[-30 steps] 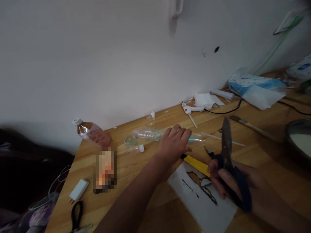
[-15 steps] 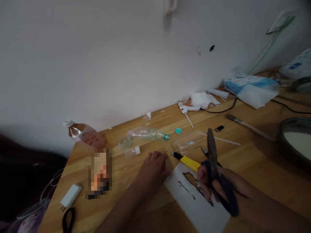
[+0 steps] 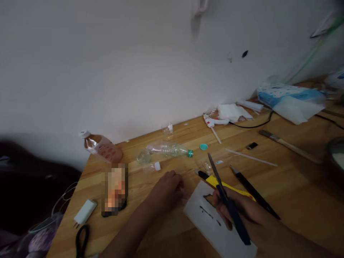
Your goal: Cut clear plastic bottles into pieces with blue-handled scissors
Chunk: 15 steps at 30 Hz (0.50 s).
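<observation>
My right hand (image 3: 242, 211) is closed around a pair of dark-handled scissors (image 3: 229, 206), seen nearly edge-on with the blades pointing up and away. Below it lies a white sheet of paper (image 3: 206, 225) with dark-edged cut or burnt openings. My left hand (image 3: 168, 188) rests low over the table just left of the paper, fingers curled inward; whatever they hold, if anything, is hidden. A yellow and black utility knife (image 3: 228, 186) lies beyond the paper, partly behind my right hand. Beside it is a slim black-handled tool (image 3: 255, 191) with a pointed tip.
A clear bottle (image 3: 169, 149), a teal cap (image 3: 203, 147) and cut plastic pieces lie mid-table. A glue gun (image 3: 215, 121) sits near the wall. To the right are a brush (image 3: 290, 145) and a tissue pack (image 3: 290, 96). A pink drink bottle (image 3: 103, 147) and white charger (image 3: 85, 212) are left.
My right hand has turned the scissors from a broad view to nearly edge-on. The camera view has shifted slightly left, uncovering more of the black-handled tool. My left hand stays curled.
</observation>
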Motion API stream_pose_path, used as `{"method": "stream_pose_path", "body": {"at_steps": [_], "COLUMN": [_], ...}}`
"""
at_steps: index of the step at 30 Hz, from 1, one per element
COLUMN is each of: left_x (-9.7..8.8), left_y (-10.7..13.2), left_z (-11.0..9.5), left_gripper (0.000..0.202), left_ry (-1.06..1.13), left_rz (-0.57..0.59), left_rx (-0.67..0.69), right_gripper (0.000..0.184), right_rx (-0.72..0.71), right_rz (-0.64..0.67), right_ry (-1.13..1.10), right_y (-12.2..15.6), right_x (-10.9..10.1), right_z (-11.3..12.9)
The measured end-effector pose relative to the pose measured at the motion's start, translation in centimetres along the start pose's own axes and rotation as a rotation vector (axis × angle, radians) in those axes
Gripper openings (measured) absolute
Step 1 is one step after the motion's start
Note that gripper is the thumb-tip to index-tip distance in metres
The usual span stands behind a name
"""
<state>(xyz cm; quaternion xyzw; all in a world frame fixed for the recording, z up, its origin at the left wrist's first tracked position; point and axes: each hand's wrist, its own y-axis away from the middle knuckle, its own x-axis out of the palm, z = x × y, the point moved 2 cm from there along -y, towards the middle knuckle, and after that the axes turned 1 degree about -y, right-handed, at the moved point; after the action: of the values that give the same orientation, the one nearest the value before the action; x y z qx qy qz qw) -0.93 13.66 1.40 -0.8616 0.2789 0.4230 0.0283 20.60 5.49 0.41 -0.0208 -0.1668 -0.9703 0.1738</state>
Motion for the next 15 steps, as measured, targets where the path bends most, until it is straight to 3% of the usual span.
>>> {"method": "stream_pose_path", "body": {"at_steps": [4, 9, 15], "left_x": [-1.1, -2.3, 0.3], "left_y": [1.7, 4.8, 7.1], "left_z": [1.6, 4.3, 5.9], "left_gripper": [0.015, 0.006, 0.014], "left_ry": [0.147, 0.402, 0.664], "left_rz": [-0.089, -0.387, -0.728], "left_rx": [-0.051, -0.202, -0.239], "right_gripper": [0.035, 0.036, 0.017], "right_rx": [-0.021, -0.1, -0.083], "right_rz": [0.019, -0.006, 0.007], "right_ry": [0.024, 0.095, 0.065], "right_y": [-0.6, -1.8, -4.1], "right_x": [1.6, 3.6, 6.5], "right_z": [0.3, 1.3, 1.5]}}
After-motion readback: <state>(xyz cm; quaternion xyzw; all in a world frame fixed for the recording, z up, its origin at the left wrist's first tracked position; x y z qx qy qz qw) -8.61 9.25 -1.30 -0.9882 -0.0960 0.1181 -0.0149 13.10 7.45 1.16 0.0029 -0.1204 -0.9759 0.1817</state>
